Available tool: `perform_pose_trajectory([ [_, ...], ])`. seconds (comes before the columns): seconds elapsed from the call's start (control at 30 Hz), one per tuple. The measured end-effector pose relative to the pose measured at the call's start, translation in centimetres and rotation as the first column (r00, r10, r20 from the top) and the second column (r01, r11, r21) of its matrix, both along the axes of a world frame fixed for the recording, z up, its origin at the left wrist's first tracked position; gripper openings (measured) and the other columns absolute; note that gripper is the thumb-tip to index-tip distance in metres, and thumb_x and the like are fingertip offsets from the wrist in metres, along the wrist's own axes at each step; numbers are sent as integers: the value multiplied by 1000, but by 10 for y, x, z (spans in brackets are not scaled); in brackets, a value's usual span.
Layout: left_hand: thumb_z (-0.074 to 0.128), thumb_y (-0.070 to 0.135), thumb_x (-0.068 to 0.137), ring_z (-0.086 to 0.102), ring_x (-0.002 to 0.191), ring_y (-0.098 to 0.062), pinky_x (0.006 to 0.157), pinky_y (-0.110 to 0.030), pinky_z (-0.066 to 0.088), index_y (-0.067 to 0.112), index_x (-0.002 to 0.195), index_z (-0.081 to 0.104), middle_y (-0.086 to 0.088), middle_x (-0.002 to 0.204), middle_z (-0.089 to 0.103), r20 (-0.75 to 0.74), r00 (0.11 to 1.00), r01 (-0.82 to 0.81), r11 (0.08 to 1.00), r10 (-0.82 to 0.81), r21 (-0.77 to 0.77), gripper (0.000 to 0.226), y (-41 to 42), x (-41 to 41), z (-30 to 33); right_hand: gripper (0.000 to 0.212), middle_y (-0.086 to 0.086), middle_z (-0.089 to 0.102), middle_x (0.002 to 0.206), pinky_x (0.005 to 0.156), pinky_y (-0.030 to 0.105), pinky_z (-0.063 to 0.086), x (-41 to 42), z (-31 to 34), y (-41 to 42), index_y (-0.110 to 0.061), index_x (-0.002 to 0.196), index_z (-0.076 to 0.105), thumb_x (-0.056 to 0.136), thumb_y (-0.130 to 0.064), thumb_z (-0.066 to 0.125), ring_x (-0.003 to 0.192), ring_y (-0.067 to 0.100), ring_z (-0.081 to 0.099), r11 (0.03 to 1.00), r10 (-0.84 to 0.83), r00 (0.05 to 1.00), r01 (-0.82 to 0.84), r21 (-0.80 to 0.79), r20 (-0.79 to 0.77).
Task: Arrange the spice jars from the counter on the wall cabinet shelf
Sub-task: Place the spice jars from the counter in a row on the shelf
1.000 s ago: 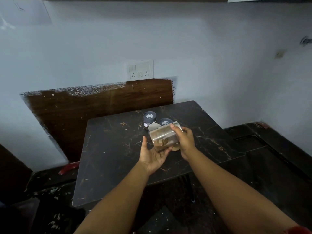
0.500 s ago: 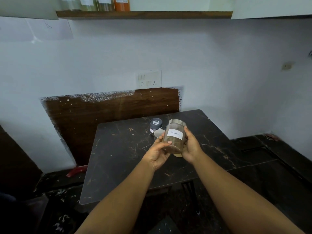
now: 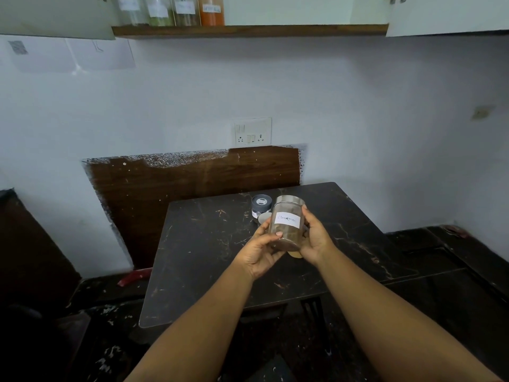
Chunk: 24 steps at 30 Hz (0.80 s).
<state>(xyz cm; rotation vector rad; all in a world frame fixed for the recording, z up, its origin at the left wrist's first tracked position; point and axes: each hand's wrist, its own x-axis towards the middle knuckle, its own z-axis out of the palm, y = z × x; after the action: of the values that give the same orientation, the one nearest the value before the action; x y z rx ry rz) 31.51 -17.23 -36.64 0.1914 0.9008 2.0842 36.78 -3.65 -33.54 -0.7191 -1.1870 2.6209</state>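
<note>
Dark marble counter [image 3: 209, 260] is being stood over; a jar [image 3: 286, 226] is being gripped by left hand [image 3: 260, 253] and right hand [image 3: 316, 241] under the shelf [image 3: 248, 31].

White switch plate [image 3: 252, 131] on the wall — brown board [image 3: 192, 186] below.

A pale, bluish-white wall [image 3: 358, 106] fills most of the view, dimly lit. A white switch plate [image 3: 252, 131] is mounted on it, just above a brown wooden panel [image 3: 192, 183] whose top edge is speckled with white paint. Two sheets of paper [image 3: 74, 55] are stuck to the wall at upper left (one carries a small dark patch). A dark marble-patterned table [image 3: 214, 260] is set against the panel, and a red object [image 3: 134, 277] lies low beside it.
</note>
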Motion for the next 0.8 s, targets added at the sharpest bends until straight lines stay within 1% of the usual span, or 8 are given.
perform_pose_trajectory([
  [0.13,70,-5,75,50,128,-36,108,-53,40,20,138,51,-19,138,53,-19,1000,-16,1000,15,-15,71,-3,-2,1,41,14,65,119,99,52,48,-3,-4,0,-17,115,62,91,-50,58,111,33,63,999,29,1000,-29,20,6],
  [0.2,73,-1,73,50,128,-35,106,-49,43,18,140,48,-19,140,52,-26,999,-45,998,43,-51,74,-5,-3,2,52,14,67,122,99,48,49,-4,-7,-3,-17,126,60,88,-53,61,114,32,64,982,172,985,-173,79,13],
  [0.27,73,18,80,51,127,-34,103,-44,45,14,140,49,-20,139,53,-28,997,-69,994,67,-88,65,-6,-5,5,48,13,68,120,97,44,51,-3,-7,-7,-17,130,57,88,-38,67,113,30,64,933,295,954,-299,199,49],
  [0.33,59,43,90,51,128,-34,107,-44,41,13,135,54,-19,135,57,-4,995,-102,987,102,-124,54,-10,-8,10,60,10,68,120,97,43,51,-8,-9,-9,-19,135,49,80,-15,76,112,27,64,878,322,942,-335,343,95],
  [0.47,43,55,94,56,122,-35,102,-45,45,10,128,56,-20,129,61,43,986,-156,977,163,-143,58,-15,-24,24,101,6,62,125,95,42,52,-27,-5,-21,-19,142,33,58,-11,89,113,25,60,867,242,961,-277,415,136],
  [0.6,38,54,97,59,118,-34,100,-44,47,7,125,58,-22,124,64,15,978,-201,962,208,-185,59,-14,-51,34,85,2,58,123,80,32,50,-51,3,-35,-23,135,34,68,-9,84,110,20,57,869,159,980,-196,454,119],
  [0.73,37,46,100,62,116,-32,107,-45,43,6,123,62,-21,121,66,-29,978,-206,944,206,-258,52,-9,-83,41,88,2,56,133,103,44,44,-85,12,-41,-25,140,36,67,-16,85,122,23,53,838,91,988,-144,526,126],
  [0.8,38,45,101,63,114,-31,107,-44,44,6,127,61,-20,119,67,-42,978,-210,944,206,-256,52,-7,-101,45,88,2,54,134,104,41,42,-100,20,-42,-25,142,34,70,-17,83,124,23,51,833,74,990,-128,539,120],
])
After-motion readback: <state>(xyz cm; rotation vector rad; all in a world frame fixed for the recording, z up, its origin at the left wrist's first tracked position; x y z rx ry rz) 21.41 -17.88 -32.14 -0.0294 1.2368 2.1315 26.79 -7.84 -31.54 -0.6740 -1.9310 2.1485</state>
